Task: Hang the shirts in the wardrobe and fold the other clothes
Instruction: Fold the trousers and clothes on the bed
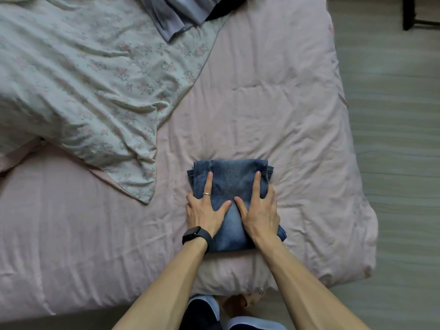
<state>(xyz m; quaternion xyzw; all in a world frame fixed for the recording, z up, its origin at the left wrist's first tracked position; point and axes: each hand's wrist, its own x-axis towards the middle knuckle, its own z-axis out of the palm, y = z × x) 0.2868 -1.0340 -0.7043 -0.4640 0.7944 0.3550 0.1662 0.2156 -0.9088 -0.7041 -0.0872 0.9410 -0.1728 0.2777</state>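
Folded blue denim garment [234,177] is lying lower centre of the frame, on the pale pink quilted bed cover [273,110], near the bed's bottom edge. It's folded into a compact rectangle, with the long side running up-frame.

Both hands are lying flat on top of it and pressing down, not grasping. Left hand [204,210] is sitting on the left half, with forefinger straight, thumb angled inward and the other fingers reaching the garment's left edge. It's wearing a thin ring [206,194] and a black wrist watch [196,235]. Right hand [259,210] is mirroring it on the right half. The thumbs are pointing toward each other, close but apart.

White floral-print duvet [78,79] is lying rumpled in the upper left. Grey-blue fabric garment [171,17] is sitting at top centre, partly on the duvet, with a dark piece of cloth [221,10] just beside it. Pale wood-look floor [392,115] is showing along the right.
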